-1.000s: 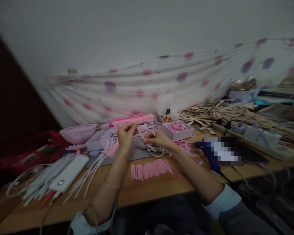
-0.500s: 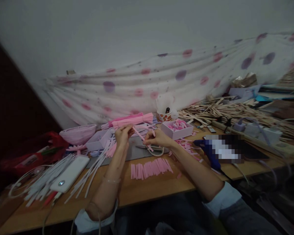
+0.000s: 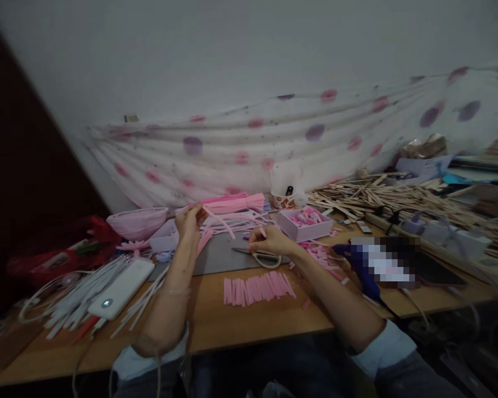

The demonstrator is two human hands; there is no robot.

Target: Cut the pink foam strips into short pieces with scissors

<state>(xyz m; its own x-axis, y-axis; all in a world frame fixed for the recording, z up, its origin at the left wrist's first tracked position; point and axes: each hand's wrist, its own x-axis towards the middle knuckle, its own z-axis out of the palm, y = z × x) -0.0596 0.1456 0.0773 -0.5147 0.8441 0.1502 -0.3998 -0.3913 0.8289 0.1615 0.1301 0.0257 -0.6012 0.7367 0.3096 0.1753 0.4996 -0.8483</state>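
Note:
My left hand point(image 3: 190, 218) is raised above the grey mat point(image 3: 219, 257). Its fingers pinch one end of a pink strip point(image 3: 221, 220), whose other end slants down to the right. Lower and to the right, my right hand point(image 3: 271, 241) is closed, and a short pink strip piece point(image 3: 263, 232) pokes up from its fingertips. Scissors point(image 3: 268, 260) with pale handles are just under that hand, their blades to the left. Whether its fingers touch them I cannot tell. A row of short pink strips point(image 3: 257, 288) is laid out on the wooden table in front.
Behind the hands lie bundles of long pink strips point(image 3: 232, 202). A white box point(image 3: 302, 229) of pink pieces stands to the right, near loose wooden sticks point(image 3: 357, 194). A white power bank point(image 3: 122, 289), pale strips point(image 3: 81, 293) and a pink basket point(image 3: 136, 222) are on the left.
My hands have moved apart, the left one leftward with the pink strip. Earlier the strip reached across to the right hand; now its far end hangs free. The view has shifted slightly.

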